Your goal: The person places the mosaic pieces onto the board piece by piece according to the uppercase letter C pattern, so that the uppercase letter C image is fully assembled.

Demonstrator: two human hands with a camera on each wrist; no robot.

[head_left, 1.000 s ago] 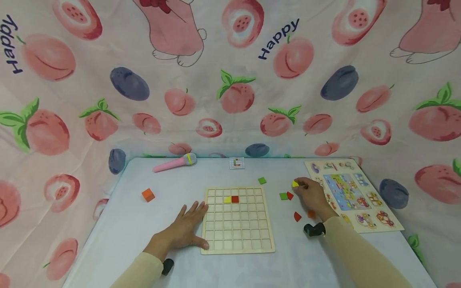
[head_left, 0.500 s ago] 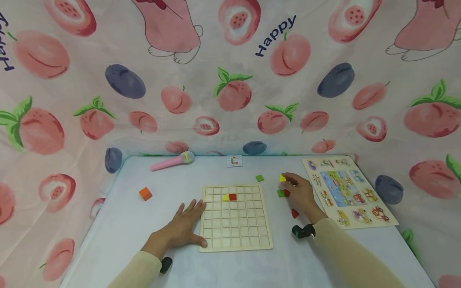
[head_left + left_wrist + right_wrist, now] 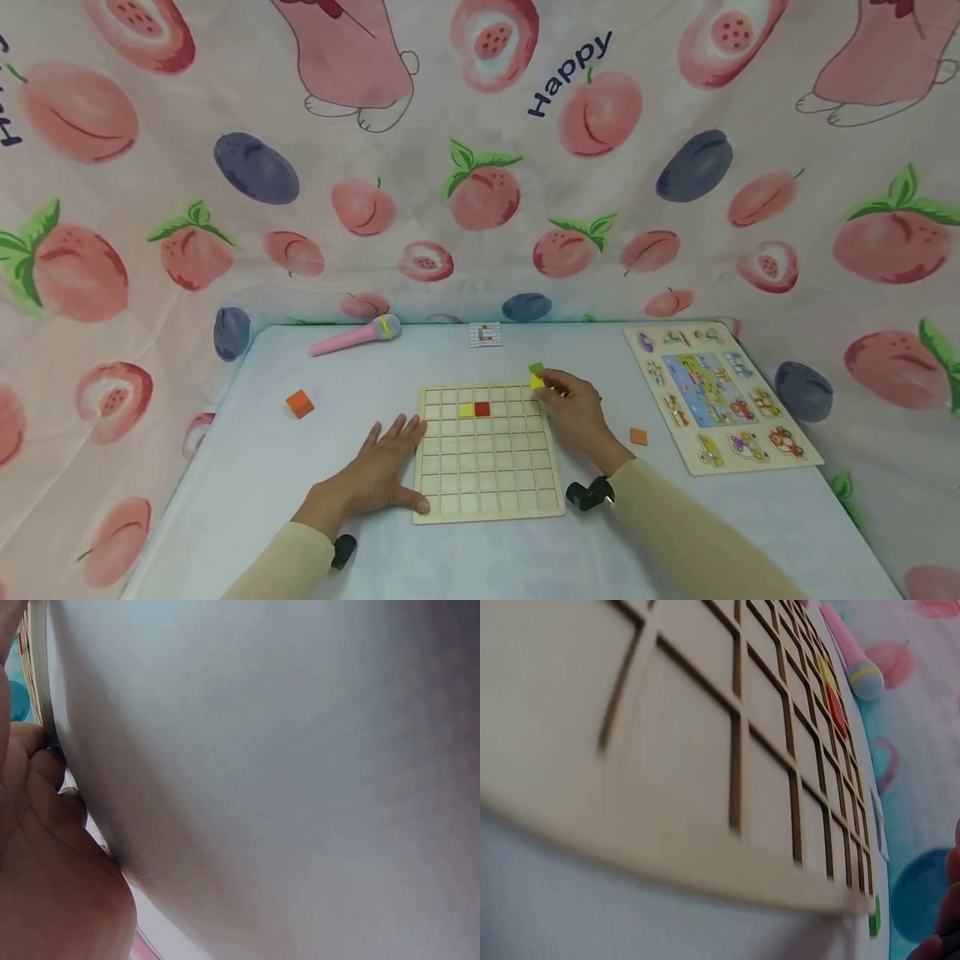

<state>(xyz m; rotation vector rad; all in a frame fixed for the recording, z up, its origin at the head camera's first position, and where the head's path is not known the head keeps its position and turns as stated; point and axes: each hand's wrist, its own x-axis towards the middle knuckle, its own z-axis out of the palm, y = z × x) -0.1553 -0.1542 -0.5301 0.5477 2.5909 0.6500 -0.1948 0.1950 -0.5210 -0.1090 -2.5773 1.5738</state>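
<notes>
Right hand (image 3: 576, 410): pinches a yellow piece (image 3: 537, 382) at frame centre, over the top right corner of the wooden grid board (image 3: 487, 475). Left hand (image 3: 378, 471): fingers spread flat on the white table (image 3: 247, 483), touching the board's left edge. Green square (image 3: 536, 367) just behind the yellow piece.

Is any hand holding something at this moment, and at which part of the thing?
The right hand pinches a small yellow piece at its edge with the fingertips, over the wooden grid board. The left hand holds nothing; it rests flat at the board's left edge.
</notes>
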